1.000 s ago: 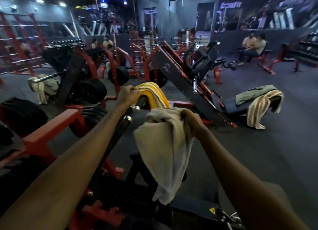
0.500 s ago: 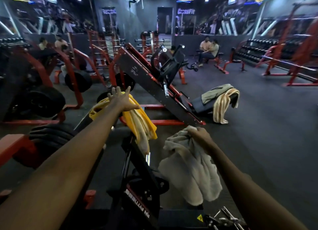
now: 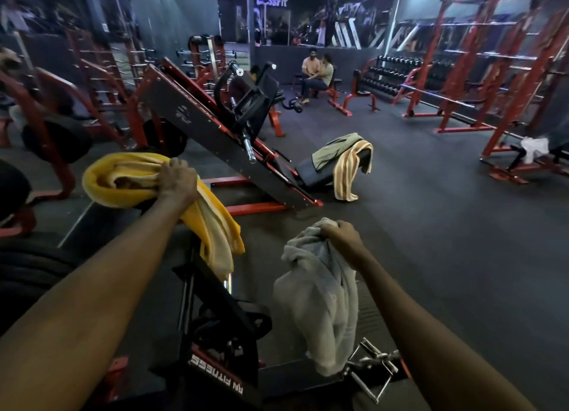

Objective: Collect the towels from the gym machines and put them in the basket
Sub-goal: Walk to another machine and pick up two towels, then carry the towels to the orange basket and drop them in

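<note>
Your left hand [image 3: 180, 181] clutches the yellow towel [image 3: 212, 226] above the machine [image 3: 221, 318] and your right hand [image 3: 341, 235] grips the grey towel [image 3: 320, 303] by its bunched top (likely so both hang clear for carrying), with more towels [image 3: 348, 164] on the seat [image 3: 309, 174] ahead.
</note>
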`<state>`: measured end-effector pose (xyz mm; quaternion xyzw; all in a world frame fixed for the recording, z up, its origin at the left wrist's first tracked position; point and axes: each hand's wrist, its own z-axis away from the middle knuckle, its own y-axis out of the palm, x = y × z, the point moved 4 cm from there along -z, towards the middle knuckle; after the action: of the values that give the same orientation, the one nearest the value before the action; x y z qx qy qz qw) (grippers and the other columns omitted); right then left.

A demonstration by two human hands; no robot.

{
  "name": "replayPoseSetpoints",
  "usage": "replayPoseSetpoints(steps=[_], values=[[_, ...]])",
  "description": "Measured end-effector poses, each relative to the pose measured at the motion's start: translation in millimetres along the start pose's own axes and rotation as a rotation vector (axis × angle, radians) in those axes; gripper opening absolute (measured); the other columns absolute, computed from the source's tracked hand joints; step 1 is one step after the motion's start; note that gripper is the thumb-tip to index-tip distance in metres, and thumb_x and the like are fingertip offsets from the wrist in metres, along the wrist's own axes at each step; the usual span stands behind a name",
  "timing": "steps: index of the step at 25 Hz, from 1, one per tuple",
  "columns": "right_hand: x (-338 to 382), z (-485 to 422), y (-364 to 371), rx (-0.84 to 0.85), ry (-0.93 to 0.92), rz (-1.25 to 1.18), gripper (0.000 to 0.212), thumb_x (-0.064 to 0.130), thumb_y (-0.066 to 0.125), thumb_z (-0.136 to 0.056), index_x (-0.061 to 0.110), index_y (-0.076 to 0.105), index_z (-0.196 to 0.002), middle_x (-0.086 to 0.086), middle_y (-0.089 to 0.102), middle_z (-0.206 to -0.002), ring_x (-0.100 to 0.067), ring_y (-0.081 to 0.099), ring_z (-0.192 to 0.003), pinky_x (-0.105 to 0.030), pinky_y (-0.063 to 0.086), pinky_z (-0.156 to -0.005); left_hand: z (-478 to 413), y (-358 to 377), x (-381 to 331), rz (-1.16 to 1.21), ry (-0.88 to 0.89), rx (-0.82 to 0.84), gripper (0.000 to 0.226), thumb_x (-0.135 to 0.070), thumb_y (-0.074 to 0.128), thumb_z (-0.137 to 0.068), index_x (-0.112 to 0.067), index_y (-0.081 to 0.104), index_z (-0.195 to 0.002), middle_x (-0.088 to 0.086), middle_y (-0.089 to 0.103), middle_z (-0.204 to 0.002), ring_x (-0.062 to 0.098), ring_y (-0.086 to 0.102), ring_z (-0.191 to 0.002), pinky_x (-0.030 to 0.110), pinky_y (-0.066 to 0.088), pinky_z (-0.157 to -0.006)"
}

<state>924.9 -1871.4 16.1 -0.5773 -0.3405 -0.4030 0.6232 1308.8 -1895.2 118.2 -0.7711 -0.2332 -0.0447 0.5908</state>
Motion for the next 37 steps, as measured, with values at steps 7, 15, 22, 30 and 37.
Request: replayPoseSetpoints(steps=[7, 15, 22, 30, 37], values=[[-5, 6, -37, -0.165, 0.019, -0.01, 0.036, 0.042, 0.06, -0.083, 0.014, 0.065, -0.104, -0.006, 0.067, -0.104, -0.025, 0.061, -0.096, -0.031, 0.043, -0.079, 44, -43, -141, 0.464, 0.261, 0.086, 0.065, -0.063, 0.06, -0.085, -0.006, 0.065, -0.115, 0.018, 0.065, -0.119, 0.037, 0.064, -0.109, 0.044, 0.052, -0.091], [-94, 87, -190, -0.476, 0.194, -0.022, 0.048, 0.045, 0.066, -0.085, 0.01, 0.053, -0.116, -0.007, 0.059, -0.109, -0.023, 0.055, -0.096, -0.032, 0.039, -0.076, 115, -93, -337, 0.897, 0.555, 0.348, 0.082, -0.06, 0.063, -0.082, -0.016, 0.041, -0.148, 0.017, 0.054, -0.142, 0.038, 0.051, -0.129, 0.047, 0.044, -0.101], [-199, 237, -349, -0.852, 0.387, -0.004, 0.041, 0.042, 0.07, -0.084, 0.009, 0.064, -0.107, -0.005, 0.063, -0.102, -0.028, 0.06, -0.103, -0.029, 0.037, -0.077, 231, -208, -487, 0.892, 0.956, 0.319, 0.064, -0.058, 0.059, -0.088, -0.022, 0.056, -0.141, 0.01, 0.062, -0.135, 0.032, 0.059, -0.119, 0.044, 0.048, -0.096], [-310, 434, -503, -1.16, 0.545, -0.032, 0.048, 0.044, 0.067, -0.087, 0.009, 0.062, -0.119, -0.011, 0.064, -0.121, -0.033, 0.059, -0.116, -0.031, 0.041, -0.085, 401, -314, -636, 0.962, 1.233, 0.355, 0.072, -0.068, 0.058, -0.081, -0.024, 0.059, -0.137, 0.007, 0.064, -0.134, 0.033, 0.062, -0.117, 0.048, 0.051, -0.097], [-389, 549, -633, -1.23, 0.602, -0.05, 0.046, 0.045, 0.069, -0.086, 0.011, 0.062, -0.116, -0.005, 0.063, -0.112, -0.031, 0.06, -0.114, -0.031, 0.043, -0.087, 515, -385, -765, 1.004, 1.304, 0.4, 0.067, -0.068, 0.06, -0.081, -0.023, 0.065, -0.13, 0.006, 0.069, -0.122, 0.03, 0.066, -0.107, 0.046, 0.055, -0.092]])
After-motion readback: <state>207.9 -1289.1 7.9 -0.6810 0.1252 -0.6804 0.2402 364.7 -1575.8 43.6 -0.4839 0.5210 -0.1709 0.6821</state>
